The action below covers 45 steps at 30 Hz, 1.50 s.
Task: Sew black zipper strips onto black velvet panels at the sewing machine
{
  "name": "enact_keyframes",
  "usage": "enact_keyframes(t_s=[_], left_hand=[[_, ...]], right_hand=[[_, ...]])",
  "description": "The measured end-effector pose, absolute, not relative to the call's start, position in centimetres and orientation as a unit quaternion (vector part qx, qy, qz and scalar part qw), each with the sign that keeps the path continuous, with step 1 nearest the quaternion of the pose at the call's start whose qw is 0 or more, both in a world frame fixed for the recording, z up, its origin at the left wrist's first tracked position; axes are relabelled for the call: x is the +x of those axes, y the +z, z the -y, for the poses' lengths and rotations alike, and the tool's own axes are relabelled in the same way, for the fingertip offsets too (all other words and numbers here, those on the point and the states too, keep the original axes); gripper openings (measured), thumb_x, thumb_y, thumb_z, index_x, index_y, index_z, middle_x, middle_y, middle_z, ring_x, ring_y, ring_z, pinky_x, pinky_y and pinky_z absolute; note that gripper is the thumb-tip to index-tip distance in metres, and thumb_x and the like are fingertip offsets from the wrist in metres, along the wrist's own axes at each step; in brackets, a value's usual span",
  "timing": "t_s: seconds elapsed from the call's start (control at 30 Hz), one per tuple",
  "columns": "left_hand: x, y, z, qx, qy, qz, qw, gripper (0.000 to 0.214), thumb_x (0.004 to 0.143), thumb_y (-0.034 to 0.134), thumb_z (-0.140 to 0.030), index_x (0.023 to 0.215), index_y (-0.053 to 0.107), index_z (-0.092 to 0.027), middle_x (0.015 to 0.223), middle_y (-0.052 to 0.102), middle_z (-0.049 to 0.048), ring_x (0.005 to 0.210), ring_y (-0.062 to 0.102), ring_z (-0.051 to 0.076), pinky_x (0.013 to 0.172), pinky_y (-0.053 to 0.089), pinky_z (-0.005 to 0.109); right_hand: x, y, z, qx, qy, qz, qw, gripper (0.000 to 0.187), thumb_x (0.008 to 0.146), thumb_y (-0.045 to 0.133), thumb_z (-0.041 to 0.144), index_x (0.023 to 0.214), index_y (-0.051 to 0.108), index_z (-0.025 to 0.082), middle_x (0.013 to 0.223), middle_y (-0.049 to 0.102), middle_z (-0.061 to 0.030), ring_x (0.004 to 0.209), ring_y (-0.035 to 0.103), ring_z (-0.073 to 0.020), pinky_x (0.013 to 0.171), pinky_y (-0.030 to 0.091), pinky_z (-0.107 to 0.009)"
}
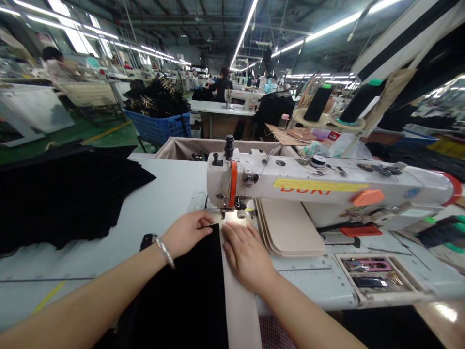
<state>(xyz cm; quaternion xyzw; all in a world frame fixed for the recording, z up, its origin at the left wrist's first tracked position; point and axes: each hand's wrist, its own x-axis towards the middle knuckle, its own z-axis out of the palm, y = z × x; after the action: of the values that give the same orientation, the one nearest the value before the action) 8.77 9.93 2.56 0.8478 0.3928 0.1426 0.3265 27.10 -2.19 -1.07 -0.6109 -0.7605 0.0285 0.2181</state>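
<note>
A white sewing machine (261, 177) stands before me, its needle area lit. Just left of the presser foot (223, 214), my left hand (189, 233) pinches the top edge of a piece of black fabric (185, 295) between thumb and fingers. My right hand (249, 254) lies flat, fingers stretched toward the needle, on a beige strip (241, 320) along the black fabric's right edge. The fabric and strip hang down toward my lap. Under the machine arm, close to my right hand, is a stack of beige panels (290, 230) with rounded corners.
Black fabric pieces (65, 189) are piled on the table's left. A tray (378, 278) with small tools is set into the table at right. Black thread cones (317, 103) stand behind the machine. A blue basket (158, 127) of black pieces is beyond the table; people work farther off.
</note>
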Motion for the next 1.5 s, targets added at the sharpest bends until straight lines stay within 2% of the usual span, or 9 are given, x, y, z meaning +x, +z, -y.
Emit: enact_keyframes(t_s=[0.1,0.27,0.7,0.83,0.9,1.03,1.27,1.5], left_hand=[[11.1,0.3,-10.7,0.857,0.164,-0.401,0.278,0.01,0.08,0.06,-0.022,0.085,0.068,-0.018,0.088,0.072,0.0037,0.083,0.068,0.019,0.077,0.052,0.028],[11.6,0.9,-12.0,0.867,0.15,-0.406,0.246,0.008,0.08,0.061,-0.023,0.079,0.069,-0.019,0.081,0.072,0.0033,0.077,0.067,0.02,0.071,0.05,0.029],[12.5,0.7,-12.3,0.873,0.138,-0.429,0.186,0.009,0.083,0.06,-0.023,0.081,0.067,-0.018,0.08,0.072,0.0052,0.078,0.068,0.023,0.07,0.05,0.032],[11.4,0.9,-10.8,0.892,0.158,-0.397,0.146,0.009,0.085,0.061,-0.018,0.091,0.068,-0.016,0.101,0.071,0.0086,0.099,0.065,0.026,0.09,0.05,0.038],[10.4,0.6,-9.5,0.922,0.16,-0.333,0.115,0.016,0.089,0.058,-0.017,0.101,0.067,-0.016,0.116,0.068,0.0098,0.113,0.06,0.027,0.101,0.046,0.043],[8.7,-0.8,-8.0,0.953,0.154,-0.247,0.085,0.03,0.095,0.05,-0.018,0.123,0.061,-0.016,0.136,0.059,0.0093,0.128,0.052,0.024,0.112,0.039,0.046],[8.7,-2.0,-8.7,0.951,0.168,-0.247,0.083,0.031,0.098,0.045,-0.019,0.125,0.059,-0.016,0.139,0.057,0.01,0.131,0.05,0.023,0.115,0.036,0.05],[8.9,-1.8,-9.5,0.952,0.156,-0.248,0.091,0.031,0.097,0.047,-0.017,0.125,0.06,-0.015,0.139,0.057,0.0104,0.132,0.049,0.023,0.116,0.035,0.049]], right_hand=[[27.2,-1.0,2.1,-0.608,0.031,0.764,0.214,0.04,0.101,0.041,0.028,0.141,0.045,0.022,0.143,0.05,-0.0064,0.133,0.043,-0.0215,0.117,0.022,-0.046],[27.2,-1.1,1.9,-0.613,0.033,0.76,0.215,0.046,0.1,0.044,0.036,0.144,0.042,0.022,0.143,0.051,-0.0074,0.132,0.043,-0.0237,0.117,0.023,-0.048],[27.1,-1.3,1.6,-0.618,0.041,0.759,0.201,0.054,0.098,0.048,0.04,0.148,0.036,0.022,0.14,0.052,-0.0086,0.131,0.044,-0.0252,0.116,0.024,-0.05],[27.1,-1.2,1.7,-0.62,0.042,0.755,0.211,0.052,0.097,0.05,0.039,0.145,0.04,0.021,0.14,0.052,-0.0081,0.13,0.044,-0.0247,0.117,0.024,-0.049],[27.2,-1.2,1.8,-0.619,0.042,0.754,0.217,0.048,0.097,0.052,0.038,0.142,0.045,0.022,0.139,0.052,-0.0078,0.129,0.045,-0.0246,0.116,0.025,-0.048],[27.2,-1.2,1.7,-0.615,0.038,0.754,0.226,0.046,0.096,0.054,0.035,0.139,0.048,0.022,0.138,0.053,-0.0085,0.128,0.046,-0.0254,0.115,0.027,-0.049],[27.1,-1.4,1.6,-0.626,0.023,0.745,0.228,0.045,0.096,0.053,0.032,0.139,0.048,0.022,0.135,0.054,-0.0092,0.126,0.048,-0.026,0.114,0.031,-0.048],[27.0,-1.2,1.5,-0.632,0.029,0.744,0.217,0.047,0.096,0.053,0.035,0.14,0.047,0.02,0.136,0.054,-0.01,0.127,0.047,-0.0268,0.115,0.03,-0.048]])
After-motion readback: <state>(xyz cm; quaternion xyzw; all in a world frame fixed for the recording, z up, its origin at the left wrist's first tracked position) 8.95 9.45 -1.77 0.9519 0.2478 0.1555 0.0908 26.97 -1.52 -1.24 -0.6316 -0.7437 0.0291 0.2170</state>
